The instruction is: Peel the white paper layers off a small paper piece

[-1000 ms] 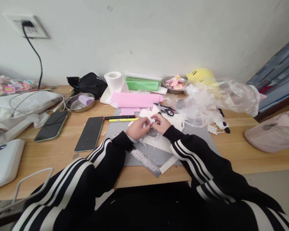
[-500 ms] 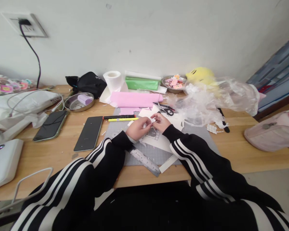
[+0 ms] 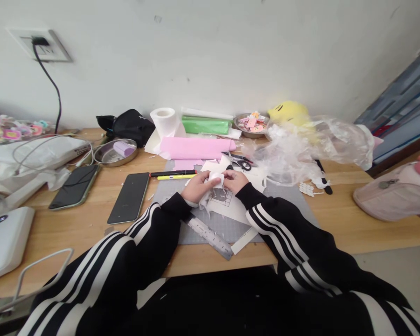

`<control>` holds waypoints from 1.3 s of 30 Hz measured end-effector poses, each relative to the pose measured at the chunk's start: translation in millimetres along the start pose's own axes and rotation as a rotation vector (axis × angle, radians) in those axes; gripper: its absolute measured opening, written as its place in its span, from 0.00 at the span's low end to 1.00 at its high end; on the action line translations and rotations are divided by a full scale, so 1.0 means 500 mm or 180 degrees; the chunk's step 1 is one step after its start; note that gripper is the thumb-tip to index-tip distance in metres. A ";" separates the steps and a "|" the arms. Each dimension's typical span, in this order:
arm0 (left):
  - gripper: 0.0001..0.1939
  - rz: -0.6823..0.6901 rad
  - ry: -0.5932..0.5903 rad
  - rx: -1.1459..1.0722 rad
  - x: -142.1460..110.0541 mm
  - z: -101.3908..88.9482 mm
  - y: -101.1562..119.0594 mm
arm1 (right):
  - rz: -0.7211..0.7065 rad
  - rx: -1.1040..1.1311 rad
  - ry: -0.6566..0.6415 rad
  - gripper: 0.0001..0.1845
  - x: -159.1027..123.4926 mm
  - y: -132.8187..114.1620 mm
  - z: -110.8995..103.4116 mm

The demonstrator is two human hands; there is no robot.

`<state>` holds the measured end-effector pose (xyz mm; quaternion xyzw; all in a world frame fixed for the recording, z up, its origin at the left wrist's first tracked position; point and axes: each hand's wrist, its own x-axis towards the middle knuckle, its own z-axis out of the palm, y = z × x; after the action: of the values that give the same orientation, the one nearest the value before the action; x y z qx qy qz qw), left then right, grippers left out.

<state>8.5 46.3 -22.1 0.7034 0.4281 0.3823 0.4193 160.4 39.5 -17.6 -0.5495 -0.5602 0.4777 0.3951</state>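
My left hand [image 3: 196, 188] is closed around a crumpled white tissue [image 3: 216, 178], thumb across the front of it. A loose end of the tissue hangs below the palm. Fingers bent, my right hand [image 3: 235, 182] pinches at the tissue's right edge; its fingertips are partly hidden. Beneath both hands lies a white sheet [image 3: 236, 210] printed with a dark picture and a grid, on a grey cutting mat [image 3: 290, 205]. A metal ruler [image 3: 210, 236] slants near the mat's front edge, beside a white paper strip [image 3: 244, 240]. Scissors [image 3: 244, 164] lie beyond my right hand.
Left of the mat are two phones [image 3: 129, 198], a metal dish [image 3: 114, 158] and markers [image 3: 175, 177]. Behind stand a white paper roll [image 3: 165, 122], folded pink paper [image 3: 196, 148] and a bowl of small pieces [image 3: 252, 134]. Crumpled clear plastic [image 3: 290, 154] spreads at the right.
The white tissue now shows plainly between my hands, bulging up over the left fingers. My fingertips have moved slightly apart. The view has tipped up a little.
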 end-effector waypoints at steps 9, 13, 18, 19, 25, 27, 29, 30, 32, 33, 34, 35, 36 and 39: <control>0.19 -0.0365 -0.0049 -0.0645 0.007 0.002 -0.010 | 0.0170 0.0041 -0.0093 0.05 -0.010 -0.015 0.010; 0.19 -0.0427 0.0043 -0.0669 0.005 0.001 -0.006 | 0.0262 0.0005 -0.0092 0.04 -0.015 -0.026 0.011; 0.18 -0.0423 0.0086 -0.0548 0.003 -0.001 0.000 | 0.0202 -0.0068 -0.0149 0.14 -0.016 -0.023 0.009; 0.17 -0.0418 0.0092 -0.0515 0.003 -0.001 0.000 | 0.0195 -0.0092 -0.0169 0.14 -0.015 -0.020 0.009; 0.16 -0.0381 0.0088 -0.0469 0.003 0.000 -0.002 | 0.0179 -0.0259 -0.0171 0.15 -0.004 0.000 0.008; 0.16 -0.0364 0.0076 -0.0504 0.003 0.002 -0.003 | 0.0180 -0.0302 -0.0151 0.15 -0.003 0.004 0.008; 0.17 -0.0370 0.0060 -0.0547 0.002 0.003 -0.004 | 0.0178 -0.0341 -0.0109 0.15 -0.003 0.005 0.007; 0.17 -0.0379 0.0053 -0.0559 0.002 0.004 -0.005 | 0.0167 -0.0361 -0.0081 0.15 -0.004 0.004 0.007; 0.15 -0.0384 0.0049 -0.0552 0.001 0.004 -0.005 | 0.0116 -0.0408 -0.0023 0.15 -0.007 0.001 0.006; 0.15 -0.0376 0.0051 -0.0537 0.001 0.004 -0.005 | 0.0078 -0.0432 0.0007 0.15 -0.009 -0.001 0.005; 0.14 -0.0365 0.0053 -0.0518 0.001 0.004 -0.005 | 0.0039 -0.0453 0.0041 0.15 -0.011 -0.004 0.003; 0.14 -0.0354 0.0058 -0.0501 0.001 0.004 -0.005 | -0.0019 -0.0469 0.0067 0.16 -0.014 -0.007 0.002; 0.13 -0.0342 0.0064 -0.0486 0.002 0.004 -0.005 | -0.0093 -0.0478 0.0071 0.17 -0.016 -0.009 0.001; 0.12 -0.0265 0.0102 -0.0466 0.004 0.005 -0.006 | -0.0449 -0.0511 -0.0159 0.16 -0.020 -0.009 -0.002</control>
<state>10.6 48.4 -25.5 0.6462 0.4345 0.4060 0.4782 161.1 30.0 -12.0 -0.5265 -0.6437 0.4158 0.3683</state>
